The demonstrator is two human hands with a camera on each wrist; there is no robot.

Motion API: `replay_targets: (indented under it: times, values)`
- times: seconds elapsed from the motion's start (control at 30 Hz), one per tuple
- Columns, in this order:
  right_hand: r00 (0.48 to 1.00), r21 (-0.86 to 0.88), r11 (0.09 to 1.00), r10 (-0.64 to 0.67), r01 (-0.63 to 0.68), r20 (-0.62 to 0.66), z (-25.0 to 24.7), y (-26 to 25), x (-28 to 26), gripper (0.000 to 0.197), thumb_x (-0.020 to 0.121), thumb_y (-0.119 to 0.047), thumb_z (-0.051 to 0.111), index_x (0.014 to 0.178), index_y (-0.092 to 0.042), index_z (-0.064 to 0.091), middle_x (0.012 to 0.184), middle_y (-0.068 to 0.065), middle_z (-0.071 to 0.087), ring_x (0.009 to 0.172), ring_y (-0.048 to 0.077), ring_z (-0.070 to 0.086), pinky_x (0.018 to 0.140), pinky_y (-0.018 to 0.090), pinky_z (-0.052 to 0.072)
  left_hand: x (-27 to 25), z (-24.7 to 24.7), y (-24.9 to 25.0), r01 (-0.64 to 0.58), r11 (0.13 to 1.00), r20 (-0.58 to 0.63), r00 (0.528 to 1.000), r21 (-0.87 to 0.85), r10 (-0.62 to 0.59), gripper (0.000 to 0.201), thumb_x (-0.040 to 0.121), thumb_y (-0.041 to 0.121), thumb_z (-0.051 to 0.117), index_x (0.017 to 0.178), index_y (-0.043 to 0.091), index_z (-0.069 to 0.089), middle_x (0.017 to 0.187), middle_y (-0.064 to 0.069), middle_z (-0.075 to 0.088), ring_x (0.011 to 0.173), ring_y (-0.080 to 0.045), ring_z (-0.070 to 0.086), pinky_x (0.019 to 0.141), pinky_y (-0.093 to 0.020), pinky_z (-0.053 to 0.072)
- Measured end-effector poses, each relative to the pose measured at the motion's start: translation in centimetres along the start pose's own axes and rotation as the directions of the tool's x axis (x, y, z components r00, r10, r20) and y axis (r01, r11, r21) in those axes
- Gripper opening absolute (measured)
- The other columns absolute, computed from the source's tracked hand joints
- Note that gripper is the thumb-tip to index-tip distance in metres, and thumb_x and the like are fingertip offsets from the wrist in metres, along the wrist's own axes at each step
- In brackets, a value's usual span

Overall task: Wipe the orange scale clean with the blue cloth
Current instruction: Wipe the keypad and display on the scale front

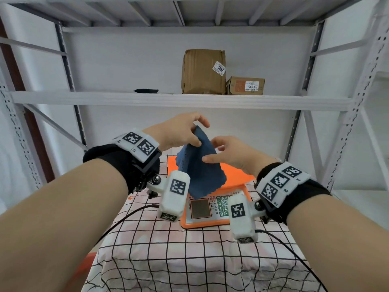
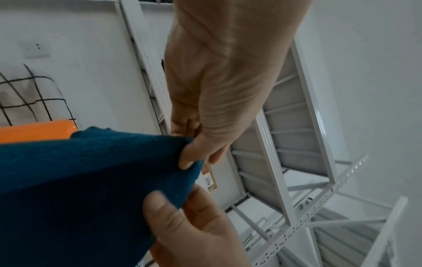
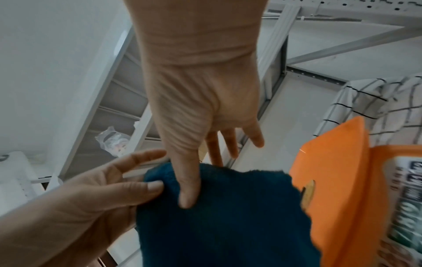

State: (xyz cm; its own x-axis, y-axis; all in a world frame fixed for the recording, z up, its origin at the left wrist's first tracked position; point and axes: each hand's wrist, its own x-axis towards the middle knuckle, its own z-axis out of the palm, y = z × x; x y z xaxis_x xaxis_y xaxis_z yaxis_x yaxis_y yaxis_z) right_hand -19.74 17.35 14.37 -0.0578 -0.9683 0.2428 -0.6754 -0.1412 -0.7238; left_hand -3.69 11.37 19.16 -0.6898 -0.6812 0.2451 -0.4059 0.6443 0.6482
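Observation:
The blue cloth [image 1: 202, 171] hangs in the air above the orange scale [image 1: 237, 175], draping over part of its weighing plate. My left hand [image 1: 195, 133] pinches the cloth's top corner between thumb and fingers. My right hand [image 1: 212, 151] holds the cloth just below, thumb on its front and straight fingers behind it. The left wrist view shows the cloth [image 2: 91, 180] pinched by my left hand [image 2: 191, 159], with a strip of the scale [image 2: 34, 130] behind. In the right wrist view my right hand [image 3: 194, 180] lays its thumb on the cloth [image 3: 228, 216] beside the scale [image 3: 331, 180].
The scale stands on a table with a checked tablecloth [image 1: 168, 249]. A black cable [image 1: 126, 216] runs across it on the left. Behind is a white metal rack; its shelf [image 1: 179, 99] carries two cardboard boxes [image 1: 203, 71] [image 1: 245, 86] and a small black object [image 1: 146, 90].

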Motion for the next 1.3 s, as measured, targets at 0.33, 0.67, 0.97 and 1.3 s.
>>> replay_targets:
  times: [0.33,0.67,0.97,1.3]
  values:
    - [0.951,0.655,0.731,0.305,-0.193,-0.060,3.4,5.4,-2.5,0.020,0.085,-0.010,0.062,0.066,-0.016,0.067,0.067,0.005,0.064,0.070,0.023,0.058,0.066,0.032,0.047,-0.1,2.2,-4.3,0.038,0.986,-0.135,0.991,0.163,-0.016,0.017,0.087,0.017,0.066,0.094,0.002,0.068,0.084,-0.004,0.061,0.069,-0.010,0.051,0.053,-0.009,0.038]
    - [0.783,0.696,0.644,0.592,-0.319,-0.190,4.0,9.5,-2.2,0.013,0.079,-0.028,0.068,0.079,-0.016,0.061,0.082,0.006,0.063,0.077,0.024,0.058,0.072,0.034,0.045,3.0,7.7,-10.0,0.231,0.952,-0.156,0.967,0.202,-0.201,0.033,0.088,0.037,0.062,0.101,0.007,0.065,0.111,-0.010,0.064,0.103,-0.024,0.058,0.091,-0.034,0.046]
    - [0.632,0.100,0.917,0.342,-0.386,-0.696,3.8,14.3,-5.2,0.025,0.083,-0.027,0.059,0.100,-0.010,0.049,0.087,0.007,0.057,0.081,0.028,0.058,0.072,0.038,0.050,0.0,10.8,-18.1,0.310,0.943,-0.382,0.892,0.124,-0.243,0.051,0.085,0.055,0.052,0.108,0.010,0.063,0.117,-0.011,0.059,0.109,-0.028,0.053,0.096,-0.043,0.041]
    - [0.861,-0.346,0.844,0.234,-0.411,-0.452,13.2,15.2,-3.8,0.031,0.088,-0.013,0.046,0.119,-0.009,0.046,0.124,0.017,0.054,0.103,0.033,0.044,0.075,0.038,0.035,-2.6,14.3,-20.7,0.096,0.988,-0.525,0.851,0.117,-0.021,0.070,0.077,0.060,0.047,0.120,0.005,0.052,0.123,-0.010,0.053,0.114,-0.024,0.047,0.099,-0.032,0.034]
